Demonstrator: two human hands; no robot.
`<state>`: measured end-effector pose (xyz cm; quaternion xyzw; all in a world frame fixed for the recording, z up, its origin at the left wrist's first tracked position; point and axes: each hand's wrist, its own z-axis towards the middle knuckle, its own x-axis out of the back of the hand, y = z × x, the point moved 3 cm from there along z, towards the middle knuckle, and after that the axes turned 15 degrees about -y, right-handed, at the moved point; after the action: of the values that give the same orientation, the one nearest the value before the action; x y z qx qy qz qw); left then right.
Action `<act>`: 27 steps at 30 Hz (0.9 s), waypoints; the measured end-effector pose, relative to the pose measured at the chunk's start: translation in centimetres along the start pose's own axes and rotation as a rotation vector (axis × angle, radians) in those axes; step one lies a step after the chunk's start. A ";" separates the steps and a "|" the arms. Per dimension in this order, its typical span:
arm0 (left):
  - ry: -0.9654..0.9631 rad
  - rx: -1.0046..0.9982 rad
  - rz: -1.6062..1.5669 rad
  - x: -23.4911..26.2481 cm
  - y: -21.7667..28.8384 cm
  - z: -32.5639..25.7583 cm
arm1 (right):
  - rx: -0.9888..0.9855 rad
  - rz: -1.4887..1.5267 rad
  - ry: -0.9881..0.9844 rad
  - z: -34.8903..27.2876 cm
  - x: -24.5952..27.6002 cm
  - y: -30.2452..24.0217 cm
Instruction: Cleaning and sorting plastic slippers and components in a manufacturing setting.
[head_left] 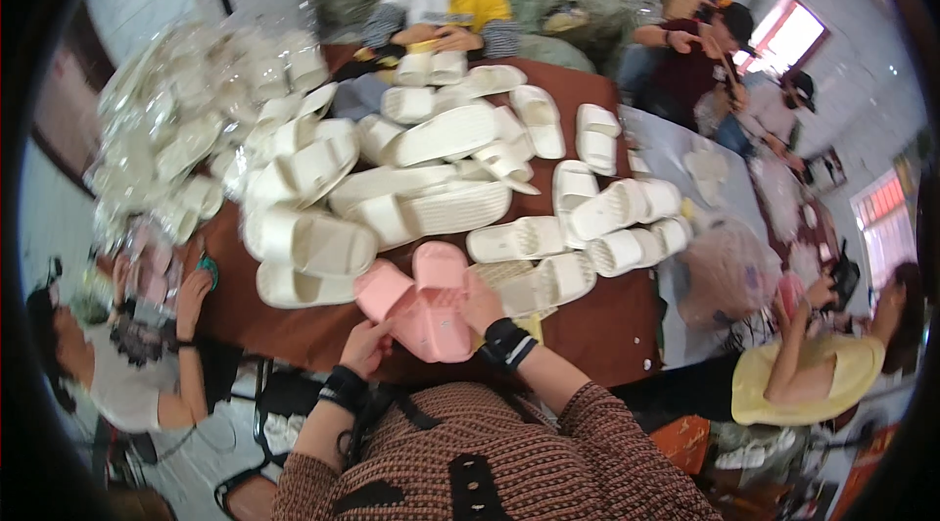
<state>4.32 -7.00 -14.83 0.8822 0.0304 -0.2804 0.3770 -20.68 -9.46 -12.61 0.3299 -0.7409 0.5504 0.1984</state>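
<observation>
A pair of pink slide slippers (438, 333) is at the near edge of the table, just in front of my body, with the straps facing away from me. My left hand (366, 349) pinches the left slipper low on its outer edge. On the other side, my right hand (480, 305) grips the right slipper along its edge, and the fingers underneath are hidden. Beyond the pink pair lies a big loose spread of white slide slippers (450, 211). One white pair (540, 284) sits right beside my right hand, partly over a yellowish paper.
A brown tabletop (607, 320) bears the slippers. Bagged white slippers (186, 134) are heaped at the left, and a filled plastic bag (729, 271) stands at the right. A person (446, 7) works opposite, another (132, 364) sits left, and one in yellow (803, 369) is at the right.
</observation>
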 end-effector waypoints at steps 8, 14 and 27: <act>-0.156 -0.061 -0.082 -4.5 3.2 -2.5 | 0.060 0.217 0.039 -3.9 3.0 0.5; -0.359 -0.093 0.104 -9.3 6.1 -3.6 | 0.438 1.514 -0.298 -7.3 5.2 0.0; -0.475 -0.031 0.512 -15.9 5.6 -2.2 | 0.160 1.566 -0.300 -7.8 2.8 1.9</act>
<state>-6.53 -6.92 -1.73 0.7655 -0.2761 -0.3739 0.4449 -24.53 -2.49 -9.57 -0.2023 -0.7342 0.5310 -0.3716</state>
